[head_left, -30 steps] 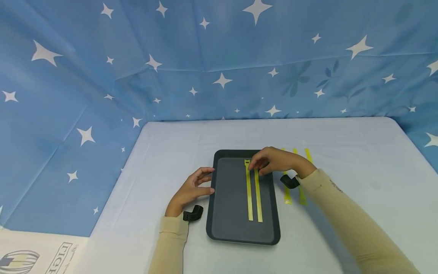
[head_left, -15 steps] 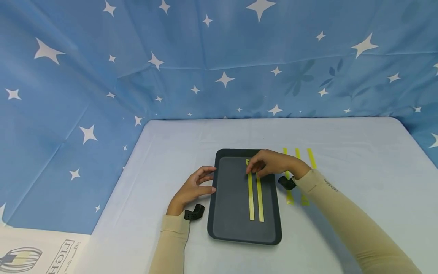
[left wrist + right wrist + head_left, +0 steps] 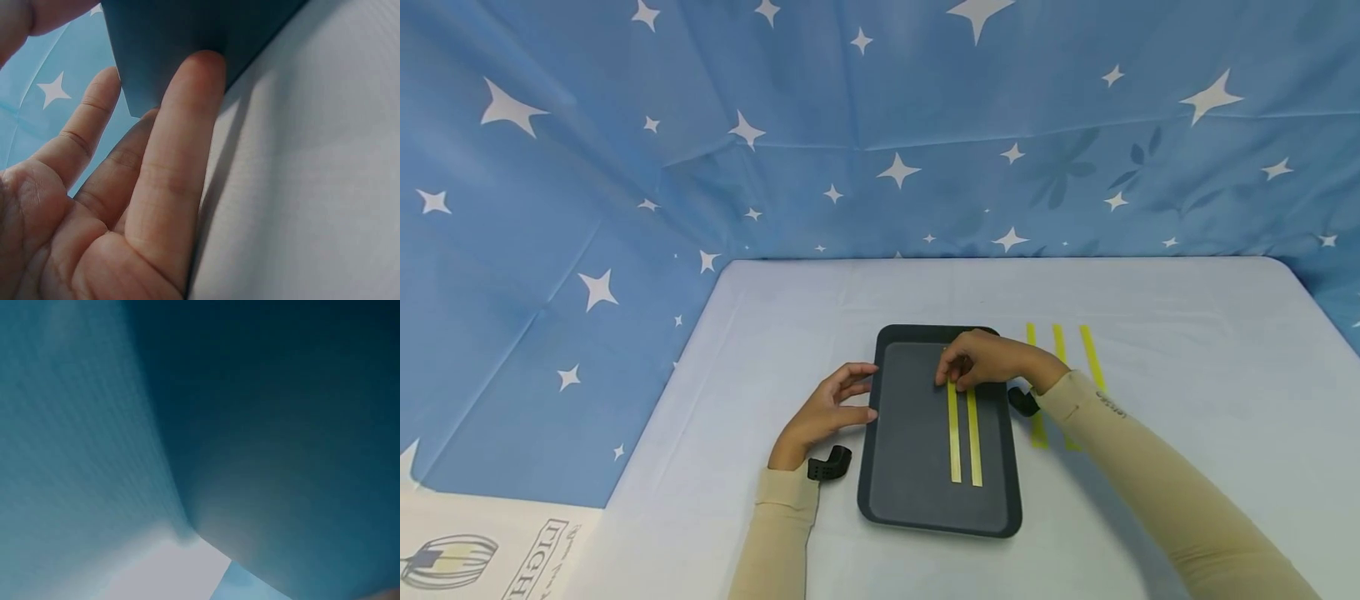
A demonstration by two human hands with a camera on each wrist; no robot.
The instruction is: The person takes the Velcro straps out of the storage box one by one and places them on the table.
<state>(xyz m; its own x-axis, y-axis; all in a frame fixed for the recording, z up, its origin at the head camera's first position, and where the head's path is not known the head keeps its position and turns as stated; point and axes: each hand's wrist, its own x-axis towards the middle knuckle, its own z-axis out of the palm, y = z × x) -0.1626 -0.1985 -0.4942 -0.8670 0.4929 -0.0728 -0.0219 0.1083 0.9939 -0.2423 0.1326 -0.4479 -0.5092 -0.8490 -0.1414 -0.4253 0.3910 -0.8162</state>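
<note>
A dark grey rectangular tray (image 3: 910,492) lies on the white-covered table. Two thin yellow straps run lengthwise in it, a left strap (image 3: 955,442) and a right strap (image 3: 975,442). My right hand (image 3: 985,360) reaches over the far right rim, fingers bent, with index finger and thumb on either side of the left strap's upper part; I cannot tell whether they pinch it. That hand hides the straps' upper stretches. At the tray's left rim my left hand (image 3: 823,412) is spread, fingertips touching the side; the left wrist view shows a finger (image 3: 181,144) against the dark wall.
Three more yellow straps (image 3: 1092,354) lie right of the tray, partly under the right sleeve (image 3: 1142,467). A blue star-patterned cloth (image 3: 820,108) hangs behind the table. Printed fabric (image 3: 490,546) shows at the lower left.
My right hand has shifted left and slightly nearer across the tray, from between the two straps onto the left one, covering its slotted head. My left hand keeps its place at the rim.
</note>
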